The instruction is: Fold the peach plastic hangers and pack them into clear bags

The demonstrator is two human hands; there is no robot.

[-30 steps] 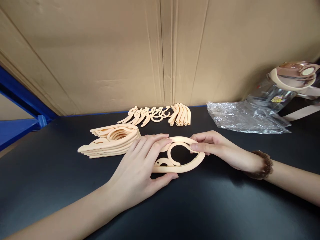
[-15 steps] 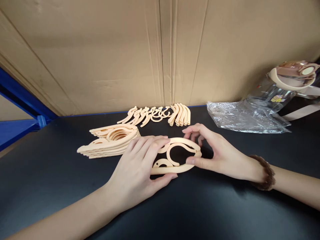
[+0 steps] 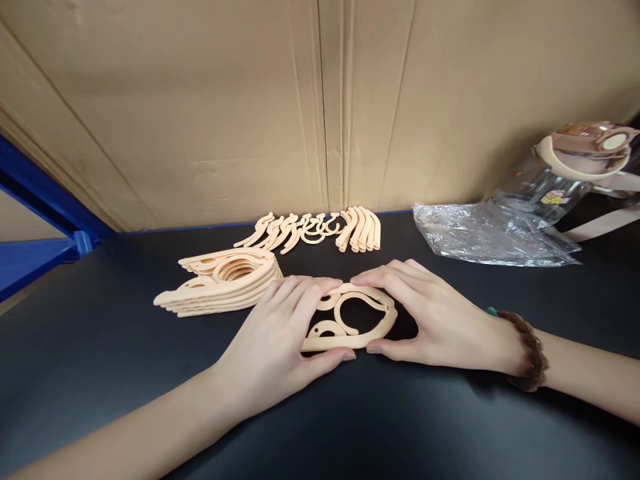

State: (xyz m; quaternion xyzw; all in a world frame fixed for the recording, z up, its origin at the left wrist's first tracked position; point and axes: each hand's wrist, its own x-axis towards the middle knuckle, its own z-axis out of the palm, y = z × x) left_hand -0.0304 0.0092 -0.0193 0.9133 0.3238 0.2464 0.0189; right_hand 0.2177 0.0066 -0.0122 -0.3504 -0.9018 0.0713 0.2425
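A cream plastic folding clothes hanger (image 3: pixel 340 342), folded up with its hook curled inside, lies just in front of me on the black table. My left hand (image 3: pixel 273 333) grips its left end, fingers over the far edge and thumb along the near edge. Around the right end curls my right hand (image 3: pixel 435 320), fingertips on the far rim and thumb at the near rim. Left of my hands is a stack of similar folded hangers (image 3: pixel 215 293), close behind my left knuckles. The hanger's left tips are hidden under my left hand.
Loose curved hanger arms (image 3: pixel 260 230), hooks (image 3: pixel 314 233) and short arm pieces (image 3: pixel 367 230) lie along the back of the table, before a cardboard wall (image 3: pixel 200 120). At the right are a clear plastic bag (image 3: pixel 465 233) and a lidded bottle (image 3: pixel 560 190). A blue frame (image 3: pixel 50 193) borders the left.
My right hand has closed in on the hanger, its fingers moving left onto the far rim and its thumb coming down to the near rim. The left hand has hardly moved.
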